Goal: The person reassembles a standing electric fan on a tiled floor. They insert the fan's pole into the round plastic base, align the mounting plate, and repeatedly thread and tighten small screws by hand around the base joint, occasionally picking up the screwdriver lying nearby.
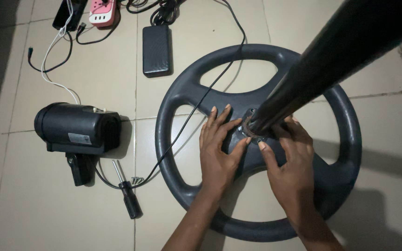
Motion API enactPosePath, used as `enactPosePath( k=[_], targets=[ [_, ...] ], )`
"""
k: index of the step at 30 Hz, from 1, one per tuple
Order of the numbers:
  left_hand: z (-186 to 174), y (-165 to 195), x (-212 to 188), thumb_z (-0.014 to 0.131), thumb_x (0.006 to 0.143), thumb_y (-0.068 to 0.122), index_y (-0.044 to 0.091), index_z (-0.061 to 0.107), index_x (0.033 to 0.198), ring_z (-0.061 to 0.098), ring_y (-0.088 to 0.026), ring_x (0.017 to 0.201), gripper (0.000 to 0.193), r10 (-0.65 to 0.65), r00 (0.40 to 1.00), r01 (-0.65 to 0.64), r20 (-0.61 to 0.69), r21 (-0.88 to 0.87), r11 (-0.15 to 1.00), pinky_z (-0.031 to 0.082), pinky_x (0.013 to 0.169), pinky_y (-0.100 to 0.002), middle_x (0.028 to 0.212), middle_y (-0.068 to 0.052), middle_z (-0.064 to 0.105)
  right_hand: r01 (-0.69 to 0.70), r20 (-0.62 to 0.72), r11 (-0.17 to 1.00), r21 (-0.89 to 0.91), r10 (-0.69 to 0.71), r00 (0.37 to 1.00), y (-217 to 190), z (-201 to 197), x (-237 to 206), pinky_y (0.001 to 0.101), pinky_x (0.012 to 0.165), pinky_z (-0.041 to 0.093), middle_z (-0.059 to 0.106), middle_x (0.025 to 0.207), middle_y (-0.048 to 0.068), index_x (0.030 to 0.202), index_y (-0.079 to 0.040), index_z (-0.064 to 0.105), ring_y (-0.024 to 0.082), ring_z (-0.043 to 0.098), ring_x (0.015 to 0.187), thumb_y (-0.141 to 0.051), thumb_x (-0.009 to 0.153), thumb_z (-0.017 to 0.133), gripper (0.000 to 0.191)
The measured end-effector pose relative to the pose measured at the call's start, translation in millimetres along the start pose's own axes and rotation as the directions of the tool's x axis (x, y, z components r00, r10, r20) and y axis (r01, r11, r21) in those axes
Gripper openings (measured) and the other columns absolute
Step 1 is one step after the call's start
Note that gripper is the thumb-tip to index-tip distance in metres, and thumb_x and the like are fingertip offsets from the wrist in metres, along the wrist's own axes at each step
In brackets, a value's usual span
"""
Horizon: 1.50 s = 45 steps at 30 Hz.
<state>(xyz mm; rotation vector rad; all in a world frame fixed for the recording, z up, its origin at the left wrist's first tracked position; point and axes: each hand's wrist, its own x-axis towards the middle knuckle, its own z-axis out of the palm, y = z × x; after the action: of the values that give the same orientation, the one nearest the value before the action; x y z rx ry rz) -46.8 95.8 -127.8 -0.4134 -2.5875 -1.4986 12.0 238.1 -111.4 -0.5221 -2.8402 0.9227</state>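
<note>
Your left hand [218, 148] lies flat on the hub of the round dark base [196, 190], fingers spread, thumb reaching to the foot of the black pole [331, 56]; your right hand [290, 160] presses on the hub's right side, its fingertips pinched around the pole's foot, though what they grip there is too dark to tell; the base lies flat on the tiled floor [33, 204], centre-right, the pole rising from its middle toward you; left of it sit a black motor housing [76, 128], a screwdriver [127, 195] with screws [137, 179] just beside it; far left, a power bank [157, 44] and a pink power strip [103, 11].
</note>
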Motion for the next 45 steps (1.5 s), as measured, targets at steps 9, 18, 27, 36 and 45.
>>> enactPosePath(
  k=[9,18,27,36,45],
  targets=[
    [-1.0,-0.6,-0.4,0.081,0.085,0.023,0.014,0.071,0.125,0.030,-0.030,0.157,0.043,-0.001,1.000,0.001,0.004,0.010,1.000,0.016,0.128,-0.057,0.155,-0.007,0.055,0.069,-0.042,0.998,-0.006,-0.070,0.997,10.9,7.5,1.2,0.0541,0.121,0.023,0.041,0.155,0.016,0.143,-0.010,0.056,0.034,0.027,0.151,-0.026,0.100,0.057,0.046],
    [3.5,-2.3,-2.1,0.083,0.084,0.025,0.014,0.070,0.127,0.032,-0.029,0.158,0.046,0.042,0.998,-0.041,-0.035,0.021,0.999,0.020,0.129,-0.058,0.157,-0.006,0.053,0.100,-0.052,0.995,-0.013,-0.101,0.994,19.6,10.9,0.0,0.0540,0.123,0.020,0.039,0.157,0.017,0.146,-0.010,0.053,0.034,0.024,0.152,-0.026,0.104,0.050,0.046],
    [3.5,-1.8,-1.4,0.087,0.077,0.028,0.014,0.065,0.131,0.032,-0.032,0.156,0.060,0.071,0.997,-0.070,-0.006,0.060,0.996,0.020,0.127,-0.059,0.157,-0.008,0.051,0.088,-0.051,0.996,0.013,-0.087,0.995,13.6,3.6,3.1,0.0535,0.118,0.025,0.040,0.155,0.019,0.142,-0.009,0.057,0.037,0.027,0.149,-0.025,0.103,0.051,0.042],
    [3.0,-2.9,-1.7,0.088,0.077,0.026,0.013,0.065,0.132,0.034,-0.033,0.154,0.061,0.097,0.995,-0.096,-0.009,0.078,0.992,0.021,0.125,-0.058,0.154,-0.009,0.053,0.137,0.049,0.967,0.217,-0.152,0.987,3.4,-17.1,32.8,0.0458,0.106,0.045,0.065,0.126,0.010,0.130,-0.010,0.064,0.025,0.061,0.122,-0.026,0.092,0.073,0.043],
    [5.5,-6.6,-2.8,0.088,0.079,0.029,0.015,0.065,0.134,0.035,-0.031,0.155,0.061,0.124,0.992,-0.122,-0.017,0.085,0.989,0.023,0.127,-0.058,0.156,-0.007,0.054,0.152,0.081,0.940,0.305,-0.185,0.979,2.8,-17.8,40.9,0.0428,0.103,0.051,0.068,0.128,0.003,0.123,-0.020,0.068,0.020,0.062,0.123,-0.027,0.090,0.072,0.033]
  ],
)
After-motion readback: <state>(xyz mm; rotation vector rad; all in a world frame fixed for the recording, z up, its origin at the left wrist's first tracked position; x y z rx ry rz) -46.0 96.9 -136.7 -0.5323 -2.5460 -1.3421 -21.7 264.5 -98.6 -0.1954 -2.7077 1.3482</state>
